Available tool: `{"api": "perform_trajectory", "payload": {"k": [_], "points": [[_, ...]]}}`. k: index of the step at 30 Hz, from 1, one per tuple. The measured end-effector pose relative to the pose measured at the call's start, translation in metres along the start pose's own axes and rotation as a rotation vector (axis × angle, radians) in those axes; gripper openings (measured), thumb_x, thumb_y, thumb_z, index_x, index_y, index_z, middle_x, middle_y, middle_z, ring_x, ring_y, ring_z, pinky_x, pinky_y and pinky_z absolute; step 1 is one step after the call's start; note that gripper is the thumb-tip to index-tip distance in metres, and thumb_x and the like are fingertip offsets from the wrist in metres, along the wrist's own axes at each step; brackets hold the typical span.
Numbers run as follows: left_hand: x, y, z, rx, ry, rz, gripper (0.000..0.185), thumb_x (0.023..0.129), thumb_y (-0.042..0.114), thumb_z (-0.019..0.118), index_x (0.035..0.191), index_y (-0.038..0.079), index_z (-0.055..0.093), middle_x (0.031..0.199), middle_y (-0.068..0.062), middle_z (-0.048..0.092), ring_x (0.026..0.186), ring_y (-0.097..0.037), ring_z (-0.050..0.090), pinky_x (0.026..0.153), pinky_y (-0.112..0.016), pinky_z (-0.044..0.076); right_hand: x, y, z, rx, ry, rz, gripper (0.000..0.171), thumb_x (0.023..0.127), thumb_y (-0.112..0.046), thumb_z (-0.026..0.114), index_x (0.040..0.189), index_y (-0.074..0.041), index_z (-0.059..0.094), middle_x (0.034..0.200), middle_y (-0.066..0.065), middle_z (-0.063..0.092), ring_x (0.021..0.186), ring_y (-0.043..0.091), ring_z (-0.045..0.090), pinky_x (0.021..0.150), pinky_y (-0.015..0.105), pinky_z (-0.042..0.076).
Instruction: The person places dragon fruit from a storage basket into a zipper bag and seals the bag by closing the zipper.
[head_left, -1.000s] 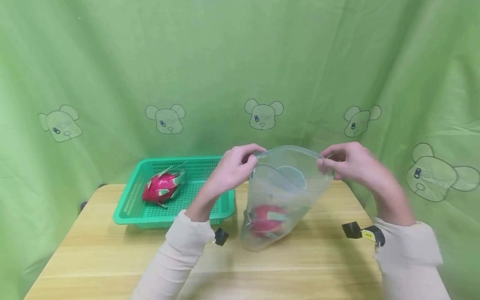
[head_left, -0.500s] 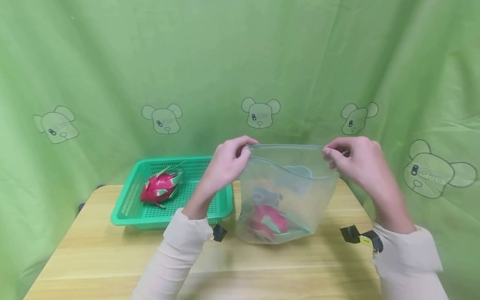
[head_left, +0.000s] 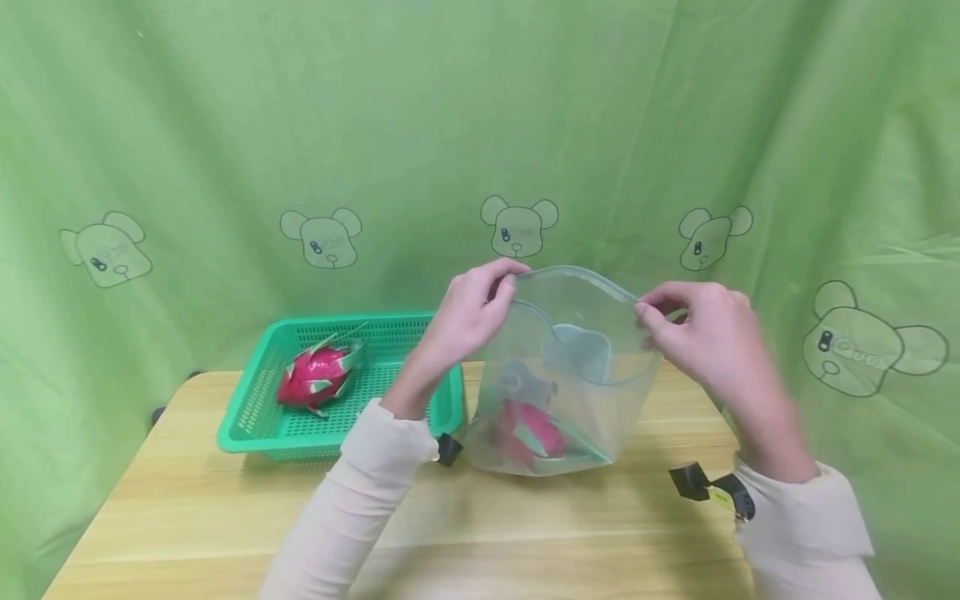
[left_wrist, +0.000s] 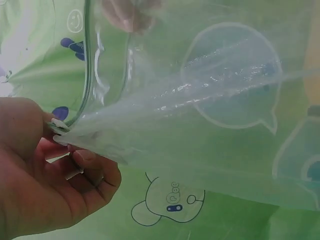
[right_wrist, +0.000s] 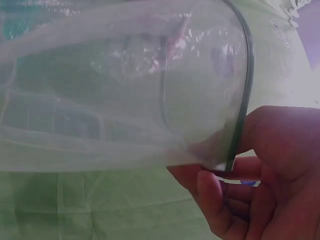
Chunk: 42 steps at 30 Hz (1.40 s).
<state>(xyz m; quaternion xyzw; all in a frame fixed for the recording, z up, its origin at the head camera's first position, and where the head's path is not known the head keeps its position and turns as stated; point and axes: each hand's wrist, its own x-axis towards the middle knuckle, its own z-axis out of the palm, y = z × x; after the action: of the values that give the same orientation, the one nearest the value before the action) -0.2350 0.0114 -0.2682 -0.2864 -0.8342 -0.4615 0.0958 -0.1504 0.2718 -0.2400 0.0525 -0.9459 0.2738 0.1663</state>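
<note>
Plastic bag (head_left: pixel 570 375), clear and soft, stands on the wooden surface (head_left: pixel 225 517) near the middle, its bottom resting there and its mouth held up and open. The left hand (head_left: pixel 468 321) pinches the left end of the rim between thumb and fingers, and the right hand (head_left: pixel 693 333) pinches the right end the same way. The head view alone shows what lies inside: a pink dragon fruit in the bag (head_left: pixel 528 429), down at the bottom and tilted. It also shows the green basket (head_left: pixel 255 429) just left of the bag, with a second dragon fruit (head_left: pixel 315 375) lying in it, and the green cloth backdrop (head_left: pixel 225 125) printed with bears.

From the left wrist, the bag (left_wrist: pixel 200 115) fills most of the frame as a crumpled sheet; the left hand (left_wrist: pixel 45 180) sits low at the left, its fingers (left_wrist: pixel 95 165) curled under the corner of the film where the zip strip ends. The fruit cannot be made out there.

From the right wrist, the bag (right_wrist: pixel 125 95) is seen from its side, the dark rim strip curving down into the right hand (right_wrist: pixel 260 175), whose thumb and fingers (right_wrist: pixel 215 200) press the film between them. A faint pink blur shows through the plastic, too smeared to tell more.
</note>
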Motion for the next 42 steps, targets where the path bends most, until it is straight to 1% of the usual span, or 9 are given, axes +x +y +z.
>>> {"api": "perform_trajectory", "payload": {"k": [5, 8, 10, 13, 21, 25, 28, 33, 42], "points": [[-0.003, 0.002, 0.004, 0.020, -0.017, -0.049, 0.034, 0.106, 0.020, 0.049, 0.135, 0.011, 0.065, 0.093, -0.005, 0.066, 0.079, -0.014, 0.057, 0.074, -0.029, 0.050, -0.004, -0.005, 0.004, 0.019, 0.009, 0.007, 0.023, 0.100, -0.021, 0.062, 0.108, -0.003, 0.073, 0.091, 0.013, 0.075, 0.063, 0.017, 0.070, 0.054, 0.030, 0.055], [-0.006, 0.003, 0.006, 0.040, -0.024, -0.083, 0.036, 0.101, 0.019, 0.055, 0.135, 0.012, 0.064, 0.120, -0.004, 0.067, 0.105, -0.016, 0.060, 0.093, -0.034, 0.053, -0.006, -0.006, 0.004, 0.017, -0.007, 0.005, 0.021, 0.099, -0.020, 0.061, 0.107, -0.003, 0.072, 0.094, 0.013, 0.074, 0.061, 0.016, 0.069, 0.053, 0.030, 0.056], [-0.008, 0.002, 0.006, 0.025, -0.029, -0.093, 0.038, 0.098, 0.014, 0.056, 0.135, 0.012, 0.065, 0.126, -0.006, 0.065, 0.110, -0.018, 0.059, 0.096, -0.035, 0.052, -0.007, -0.007, 0.004, 0.018, -0.032, 0.004, 0.021, 0.099, -0.019, 0.060, 0.108, -0.003, 0.071, 0.096, 0.015, 0.073, 0.062, 0.016, 0.069, 0.053, 0.030, 0.056], [-0.010, 0.001, 0.006, -0.032, -0.036, -0.103, 0.042, 0.093, 0.003, 0.054, 0.131, 0.011, 0.067, 0.124, -0.006, 0.064, 0.106, -0.018, 0.058, 0.092, -0.033, 0.051, -0.006, -0.007, 0.002, 0.010, -0.083, 0.010, 0.023, 0.099, -0.018, 0.059, 0.111, -0.002, 0.068, 0.101, 0.018, 0.072, 0.065, 0.017, 0.070, 0.055, 0.032, 0.056], [-0.013, 0.001, 0.006, -0.174, -0.044, -0.079, 0.037, 0.091, -0.005, 0.052, 0.118, 0.008, 0.074, 0.107, -0.003, 0.068, 0.071, -0.018, 0.058, 0.050, -0.022, 0.043, 0.005, -0.014, -0.003, -0.077, -0.195, -0.053, 0.033, 0.101, -0.023, 0.062, 0.127, -0.003, 0.064, 0.115, 0.022, 0.071, 0.098, 0.036, 0.070, 0.082, 0.056, 0.057], [-0.015, 0.004, 0.006, -0.199, -0.061, -0.039, 0.036, 0.088, -0.006, 0.054, 0.112, 0.009, 0.076, 0.103, 0.000, 0.069, 0.079, -0.019, 0.062, 0.055, -0.023, 0.047, 0.014, -0.018, 0.002, -0.062, -0.250, -0.141, 0.031, 0.102, -0.023, 0.064, 0.126, -0.002, 0.067, 0.116, 0.021, 0.072, 0.102, 0.038, 0.070, 0.086, 0.057, 0.057], [-0.016, 0.003, 0.006, -0.194, -0.060, -0.009, 0.037, 0.086, -0.005, 0.054, 0.109, 0.010, 0.078, 0.100, 0.002, 0.069, 0.081, -0.018, 0.061, 0.058, -0.025, 0.048, 0.016, -0.018, 0.008, -0.031, -0.281, -0.182, 0.024, 0.103, -0.018, 0.063, 0.118, -0.001, 0.071, 0.105, 0.018, 0.075, 0.088, 0.030, 0.073, 0.075, 0.047, 0.062], [-0.020, 0.002, 0.005, -0.124, -0.005, 0.009, 0.034, 0.088, -0.002, 0.056, 0.109, 0.011, 0.078, 0.097, 0.003, 0.067, 0.083, -0.016, 0.057, 0.061, -0.024, 0.045, 0.012, -0.021, 0.011, 0.070, -0.280, -0.116, 0.023, 0.106, -0.014, 0.055, 0.109, 0.001, 0.073, 0.105, 0.020, 0.075, 0.082, 0.026, 0.075, 0.060, 0.031, 0.062], [-0.020, 0.007, 0.005, -0.024, 0.074, -0.002, 0.023, 0.090, 0.003, 0.061, 0.105, 0.011, 0.078, 0.097, 0.003, 0.066, 0.089, -0.014, 0.057, 0.076, -0.027, 0.050, 0.000, -0.030, 0.010, 0.060, -0.209, -0.049, 0.028, 0.107, -0.017, 0.052, 0.112, 0.003, 0.072, 0.100, 0.020, 0.075, 0.075, 0.021, 0.075, 0.057, 0.030, 0.061]]}}
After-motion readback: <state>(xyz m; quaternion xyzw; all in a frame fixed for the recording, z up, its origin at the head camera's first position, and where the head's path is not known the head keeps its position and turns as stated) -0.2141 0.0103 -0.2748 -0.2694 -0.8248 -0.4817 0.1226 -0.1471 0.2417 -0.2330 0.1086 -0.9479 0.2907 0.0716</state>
